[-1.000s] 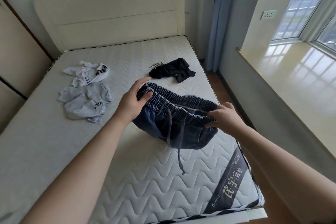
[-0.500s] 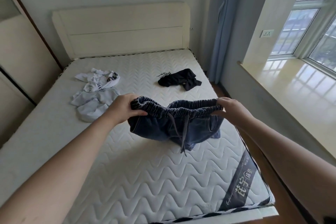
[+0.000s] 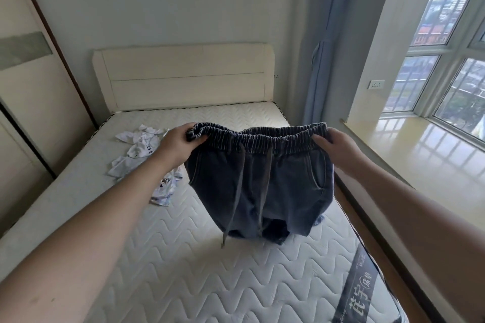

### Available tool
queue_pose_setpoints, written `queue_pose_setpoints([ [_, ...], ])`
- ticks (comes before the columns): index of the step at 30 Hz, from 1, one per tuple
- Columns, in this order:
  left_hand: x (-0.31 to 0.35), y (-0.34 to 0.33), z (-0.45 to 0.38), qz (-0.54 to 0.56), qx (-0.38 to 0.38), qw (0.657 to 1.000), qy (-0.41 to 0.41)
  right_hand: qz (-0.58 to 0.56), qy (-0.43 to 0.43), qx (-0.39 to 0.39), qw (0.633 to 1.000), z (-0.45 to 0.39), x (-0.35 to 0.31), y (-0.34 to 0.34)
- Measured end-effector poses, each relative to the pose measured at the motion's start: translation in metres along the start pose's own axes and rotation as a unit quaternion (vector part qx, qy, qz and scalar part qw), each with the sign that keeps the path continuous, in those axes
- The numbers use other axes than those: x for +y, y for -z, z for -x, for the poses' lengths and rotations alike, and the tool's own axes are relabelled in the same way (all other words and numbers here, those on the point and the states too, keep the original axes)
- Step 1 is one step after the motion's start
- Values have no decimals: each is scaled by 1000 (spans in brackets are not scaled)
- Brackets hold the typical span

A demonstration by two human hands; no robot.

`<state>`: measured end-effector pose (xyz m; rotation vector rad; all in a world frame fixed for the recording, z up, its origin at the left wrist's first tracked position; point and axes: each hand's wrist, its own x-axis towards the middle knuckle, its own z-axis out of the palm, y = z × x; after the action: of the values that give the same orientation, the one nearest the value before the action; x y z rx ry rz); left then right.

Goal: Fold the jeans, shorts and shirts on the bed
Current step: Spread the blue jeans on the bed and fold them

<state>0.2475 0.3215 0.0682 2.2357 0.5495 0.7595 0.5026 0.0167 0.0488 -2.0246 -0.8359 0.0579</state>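
Holding: denim shorts (image 3: pixel 258 186), waistband pinched at each end by left hand (image 3: pixel 175 145) and right hand (image 3: pixel 338 148), stretched level, likely to square them for folding. Hems brush the mattress (image 3: pixel 183 270). White shirts (image 3: pixel 143 155) lie crumpled, unfolded.

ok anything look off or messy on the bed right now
Nothing damaged. The white shirts lie crumpled in a loose heap on the mattress, unfolded. The denim shorts hang from both hands, left hand and right hand, hems bunched on the mattress.
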Motion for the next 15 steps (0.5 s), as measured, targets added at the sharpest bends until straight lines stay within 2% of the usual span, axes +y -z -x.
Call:
queue_pose_setpoints([
  [5, 37, 14, -30, -54, 13, 998, -21, -48, 20, 33, 998, -28, -19, 23],
  [11, 84, 47, -63, -78, 96, 989, -80, -115, 79, 54, 989, -56, -67, 66],
  [15, 118, 72, -80, -66, 162, 977, -121, -104, 124, 66, 985, -65, -111, 103],
])
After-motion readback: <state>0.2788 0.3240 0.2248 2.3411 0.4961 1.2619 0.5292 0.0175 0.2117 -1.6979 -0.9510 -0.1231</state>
